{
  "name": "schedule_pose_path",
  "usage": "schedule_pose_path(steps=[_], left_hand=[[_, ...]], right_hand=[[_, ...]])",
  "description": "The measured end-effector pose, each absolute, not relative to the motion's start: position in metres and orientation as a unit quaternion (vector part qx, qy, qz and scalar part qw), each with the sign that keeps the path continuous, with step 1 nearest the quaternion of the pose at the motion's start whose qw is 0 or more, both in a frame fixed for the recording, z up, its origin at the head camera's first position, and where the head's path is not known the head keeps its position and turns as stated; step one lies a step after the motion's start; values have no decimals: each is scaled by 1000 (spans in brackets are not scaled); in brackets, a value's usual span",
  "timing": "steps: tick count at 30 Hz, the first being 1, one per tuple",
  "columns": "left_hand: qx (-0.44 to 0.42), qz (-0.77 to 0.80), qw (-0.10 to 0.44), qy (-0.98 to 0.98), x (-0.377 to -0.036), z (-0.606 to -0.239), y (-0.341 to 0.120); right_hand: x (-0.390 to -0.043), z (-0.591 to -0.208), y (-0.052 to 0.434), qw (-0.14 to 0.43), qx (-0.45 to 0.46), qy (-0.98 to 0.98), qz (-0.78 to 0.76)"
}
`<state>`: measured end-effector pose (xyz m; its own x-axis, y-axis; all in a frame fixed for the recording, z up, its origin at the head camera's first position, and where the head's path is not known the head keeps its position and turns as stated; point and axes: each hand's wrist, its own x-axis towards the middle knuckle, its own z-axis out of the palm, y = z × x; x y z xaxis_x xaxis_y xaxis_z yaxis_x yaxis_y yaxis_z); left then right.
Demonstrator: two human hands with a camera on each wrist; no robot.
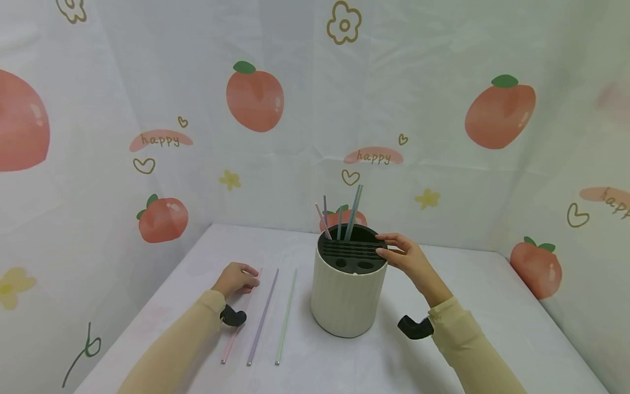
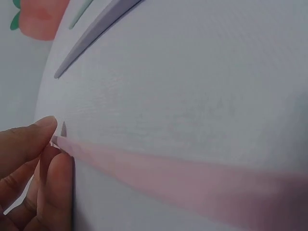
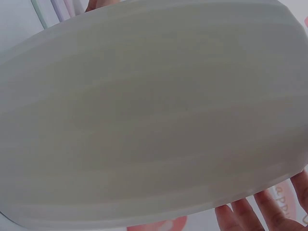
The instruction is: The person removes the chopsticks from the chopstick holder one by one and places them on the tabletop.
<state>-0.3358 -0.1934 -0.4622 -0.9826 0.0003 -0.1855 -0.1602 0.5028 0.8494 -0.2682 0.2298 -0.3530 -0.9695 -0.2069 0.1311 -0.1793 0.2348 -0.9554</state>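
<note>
1. Backdrop (image 1: pixel 443 65): we note a white cloth printed with peaches, flowers and "happy", hung behind and to both sides.

2. Table (image 1: pixel 492 306): covered in white cloth; it bears everything below.

3. Holder (image 1: pixel 346 298): a cream ribbed cylinder with a dark slotted insert (image 1: pixel 351 253), upright at mid-table. Several sticks (image 1: pixel 353 210) stand in its rear compartment, leaning a little apart because the opening is loose around them.

4. Right hand (image 1: pixel 406 260): we see its fingers laid over the holder's right rim and insert, thumb at the side, apparently steadying the holder. The right wrist view is filled by the ribbed wall, with fingertips (image 3: pixel 240 216) at the lower edge.

5. Left hand (image 1: pixel 236 278): resting on the table left of the holder, fingers curled. In the left wrist view thumb and fingertips (image 2: pixel 45 127) pinch the far tip of the pink stick (image 1: pixel 241 317), which lies flat.

6. Purple stick (image 1: pixel 262 317) and green stick (image 1: pixel 286 317): lying parallel just right of the pink one, untouched, between the left hand and the holder.
</note>
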Motion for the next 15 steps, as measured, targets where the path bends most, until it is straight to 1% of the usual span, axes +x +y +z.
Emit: schedule_pose_path(steps=[4,7,11,15], left_hand=[[-41,504,85,859,-336,-459,-195],[-16,523,86,848,-337,-450,-197],[31,567,80,819,-340,-425,-192],[85,604,54,791,-345,-390,-178]], right_hand=[[-268,-354,230,12,-122,786,-606],[-269,-355,230,11,-123,785,-607],[-270,-356,230,9,-123,785,-607],[-269,-356,231,7,-123,787,-605]])
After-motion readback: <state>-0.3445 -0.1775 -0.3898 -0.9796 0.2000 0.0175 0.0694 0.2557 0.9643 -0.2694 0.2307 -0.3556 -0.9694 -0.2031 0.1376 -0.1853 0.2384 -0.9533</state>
